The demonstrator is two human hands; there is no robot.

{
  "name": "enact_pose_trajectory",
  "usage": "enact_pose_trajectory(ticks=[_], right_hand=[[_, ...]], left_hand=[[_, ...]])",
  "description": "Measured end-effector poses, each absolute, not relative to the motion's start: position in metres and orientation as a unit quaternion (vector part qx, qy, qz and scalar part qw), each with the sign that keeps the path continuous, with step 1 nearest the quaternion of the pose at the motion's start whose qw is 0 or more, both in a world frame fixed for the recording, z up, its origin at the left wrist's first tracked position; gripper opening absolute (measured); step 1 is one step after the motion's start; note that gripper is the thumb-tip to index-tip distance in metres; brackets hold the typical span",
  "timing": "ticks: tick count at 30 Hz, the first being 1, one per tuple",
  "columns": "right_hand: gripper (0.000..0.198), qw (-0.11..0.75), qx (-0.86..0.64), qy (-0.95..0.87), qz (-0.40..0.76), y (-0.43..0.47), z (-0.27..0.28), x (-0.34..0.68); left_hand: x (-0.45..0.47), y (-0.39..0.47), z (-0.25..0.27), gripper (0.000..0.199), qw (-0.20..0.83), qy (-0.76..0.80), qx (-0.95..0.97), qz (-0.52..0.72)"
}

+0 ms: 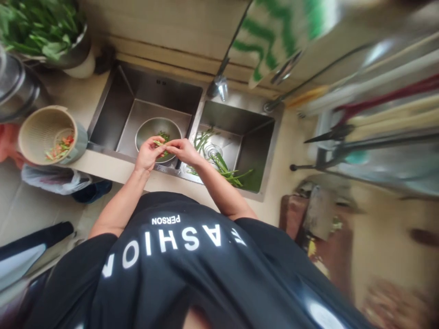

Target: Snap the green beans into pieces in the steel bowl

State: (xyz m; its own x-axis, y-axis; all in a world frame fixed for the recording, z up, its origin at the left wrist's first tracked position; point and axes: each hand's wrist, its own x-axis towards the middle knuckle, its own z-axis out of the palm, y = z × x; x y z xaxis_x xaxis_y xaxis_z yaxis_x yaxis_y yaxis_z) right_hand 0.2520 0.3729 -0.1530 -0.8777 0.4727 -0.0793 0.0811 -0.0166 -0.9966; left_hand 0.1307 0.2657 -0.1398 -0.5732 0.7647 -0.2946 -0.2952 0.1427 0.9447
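Note:
Over the left sink basin, my left hand (148, 154) and my right hand (181, 150) meet at the fingertips. Both pinch what looks like a green bean (158, 143), partly hidden by the fingers. Directly below them a round metal bowl (142, 132) sits in the basin. Short green pieces (165, 136) lie inside it, partly covered by my hands. Long green beans (221, 164) are spread in the right basin, some near its drain and others by the front wall, close to my right forearm.
A faucet (221, 89) stands between the left basin (137, 107) and right basin (254, 151). A strainer bucket (80, 139) with red and green scraps is at left, below leafy greens (44, 29). A cleaver (318, 212) lies on a brown board (338, 256). A striped cloth (274, 32) hangs above.

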Motion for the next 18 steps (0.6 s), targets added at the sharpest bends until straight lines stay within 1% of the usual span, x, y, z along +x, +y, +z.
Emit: enact_pose_trajectory(ticks=[3,5,7,9,11,12,14,16,17,18], right_hand=[[0.03,0.13,-0.208,-0.683,0.688,0.371,-0.156,0.249],[0.028,0.132,-0.226,-0.706,0.659,0.368,-0.155,0.247],[0.024,0.133,-0.245,-0.761,0.586,0.364,-0.151,0.243],[0.023,0.123,-0.269,-0.828,0.476,0.361,-0.147,0.237],[0.024,0.097,-0.293,-0.876,0.372,0.361,-0.147,0.23],[0.025,0.078,-0.308,-0.887,0.335,0.364,-0.148,0.225],[0.028,0.036,-0.333,-0.893,0.301,0.371,-0.154,0.216],[0.028,0.006,-0.334,-0.892,0.305,0.381,-0.162,0.208],[0.028,0.003,-0.32,-0.893,0.316,0.385,-0.165,0.204],[0.032,0.008,-0.302,-0.895,0.328,0.389,-0.167,0.202]], left_hand=[[0.124,0.266,-0.137,0.031,0.384,0.667,0.284,0.573],[0.119,0.265,-0.135,0.025,0.34,0.705,0.348,0.516],[0.117,0.265,-0.132,0.021,0.272,0.75,0.396,0.454],[0.118,0.266,-0.129,0.017,0.19,0.784,0.437,0.398],[0.119,0.267,-0.126,0.015,0.134,0.794,0.472,0.359],[0.12,0.267,-0.125,0.015,0.127,0.795,0.481,0.348],[0.116,0.269,-0.126,0.017,0.14,0.798,0.471,0.348],[0.107,0.273,-0.13,0.02,0.158,0.81,0.438,0.357],[0.1,0.275,-0.133,0.02,0.163,0.818,0.424,0.354],[0.092,0.278,-0.138,0.019,0.168,0.825,0.418,0.343]])
